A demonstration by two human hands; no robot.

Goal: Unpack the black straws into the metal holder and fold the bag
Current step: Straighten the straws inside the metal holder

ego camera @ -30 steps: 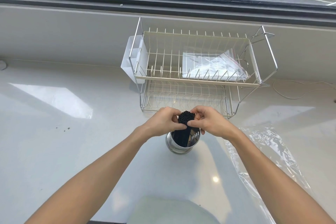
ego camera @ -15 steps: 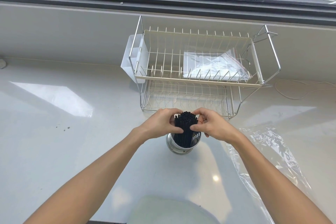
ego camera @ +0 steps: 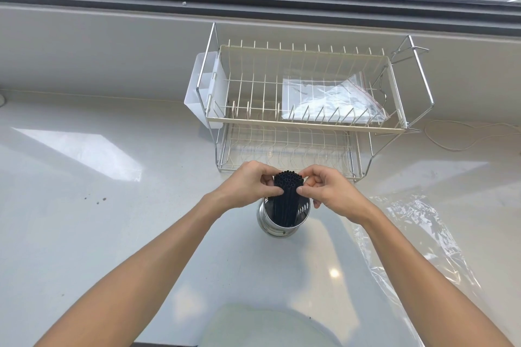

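A bundle of black straws (ego camera: 287, 191) stands upright in the round metal holder (ego camera: 277, 227) on the white counter. My left hand (ego camera: 248, 186) grips the bundle's top from the left, my right hand (ego camera: 328, 190) from the right, fingertips pinching the straws just above the holder's rim. The straws' lower ends are inside the holder. The empty clear plastic bag (ego camera: 423, 239) lies flat and crumpled on the counter to the right of my right forearm.
A two-tier wire dish rack (ego camera: 310, 126) stands right behind the holder, with a white cutlery box (ego camera: 201, 93) on its left side and a zip bag (ego camera: 327, 98) on its upper tier. A thin cord (ego camera: 462, 146) lies at the right. A window ledge runs behind.
The straw bundle has been squared up and stands straighter in the holder. Both hands have stayed at its top, shifting their fingers slightly.
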